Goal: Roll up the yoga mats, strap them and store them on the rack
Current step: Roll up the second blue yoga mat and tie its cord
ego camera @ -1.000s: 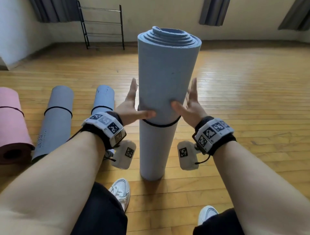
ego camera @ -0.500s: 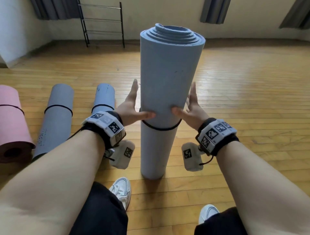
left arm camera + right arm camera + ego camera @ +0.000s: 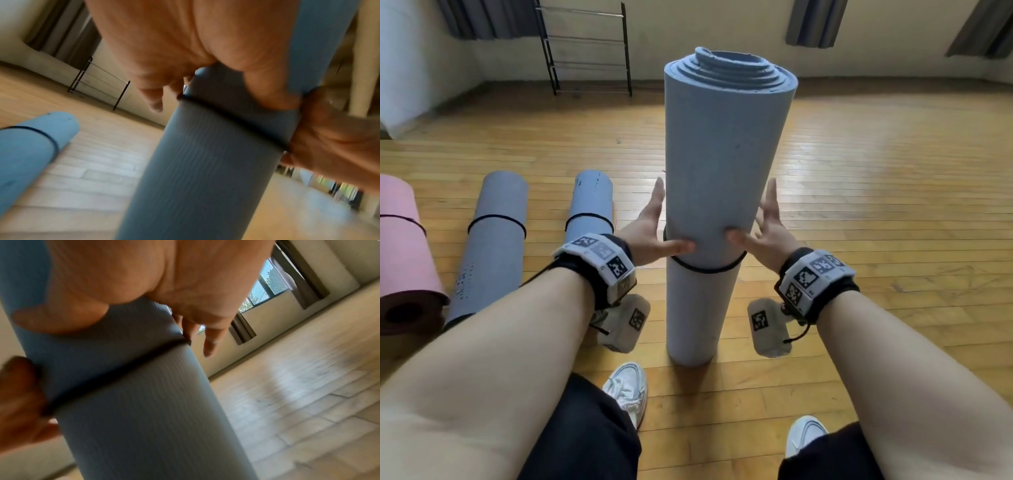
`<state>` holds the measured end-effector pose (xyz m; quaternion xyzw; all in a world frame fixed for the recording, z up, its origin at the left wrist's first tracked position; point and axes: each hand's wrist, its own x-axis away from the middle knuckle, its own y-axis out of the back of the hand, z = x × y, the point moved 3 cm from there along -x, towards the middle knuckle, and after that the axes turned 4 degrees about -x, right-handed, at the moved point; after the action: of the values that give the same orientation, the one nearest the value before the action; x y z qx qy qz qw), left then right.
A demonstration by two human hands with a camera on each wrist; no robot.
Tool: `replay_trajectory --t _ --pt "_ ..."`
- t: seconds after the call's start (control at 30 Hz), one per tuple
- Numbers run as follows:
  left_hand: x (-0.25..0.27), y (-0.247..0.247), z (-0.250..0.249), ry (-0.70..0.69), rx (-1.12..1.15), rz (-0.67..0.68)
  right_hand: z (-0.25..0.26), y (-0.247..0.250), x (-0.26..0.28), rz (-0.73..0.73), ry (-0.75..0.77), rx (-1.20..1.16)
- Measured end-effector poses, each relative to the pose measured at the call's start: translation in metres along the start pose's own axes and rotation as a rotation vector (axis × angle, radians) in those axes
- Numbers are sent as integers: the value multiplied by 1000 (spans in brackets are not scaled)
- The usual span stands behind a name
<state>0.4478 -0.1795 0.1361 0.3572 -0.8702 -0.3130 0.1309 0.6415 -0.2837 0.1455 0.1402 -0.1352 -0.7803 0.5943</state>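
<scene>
Yoga mat of blue-grey ribbed foam, rolled (image 3: 722,164), stands upright on the wooden floor (image 3: 876,205) between the 2 hands; left hand (image 3: 650,229) and right hand (image 3: 768,229) press flat against its sides, fingers (image 3: 659,192) straight and together, thumbs in front just above the thin black strap (image 3: 705,269), likely steadying it before lifting toward the black metal rack (image 3: 585,51) beyond the fingertips.

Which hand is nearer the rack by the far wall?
Left. The left hand is on the upright mat's rack side; the right hand presses the opposite side.
</scene>
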Motion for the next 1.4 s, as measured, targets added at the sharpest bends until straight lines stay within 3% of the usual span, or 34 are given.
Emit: replay_trajectory --t 0.1,0.23,0.3,0.43,0.53,0.7,0.8,0.97,1.1,1.4 --pt "1 -12 -1 -2 -46 -11 -7 -5 5 -26 37 74" --pt "7 -36 29 188 -236 139 -47 -17 20 154 -208 315" --pt "8 -32 31 224 -227 202 -50 -13 21 190 -273 351" --pt "1 -12 12 76 -71 37 -23 -2 8 78 -133 208" --pt "0 -10 4 22 -24 20 -9 -5 8 58 -73 132" --pt "13 -37 33 284 -307 227 -24 -16 29 149 -164 278" --pt "14 -39 35 338 -265 311 -23 -22 32 170 -225 232" --pt "9 -28 35 324 -229 292 -23 -36 22 80 -245 142" --pt "8 -21 41 342 -200 282 -25 -39 11 117 -342 134" --pt "-38 -27 68 327 190 33 -74 -64 -54 45 -272 105"
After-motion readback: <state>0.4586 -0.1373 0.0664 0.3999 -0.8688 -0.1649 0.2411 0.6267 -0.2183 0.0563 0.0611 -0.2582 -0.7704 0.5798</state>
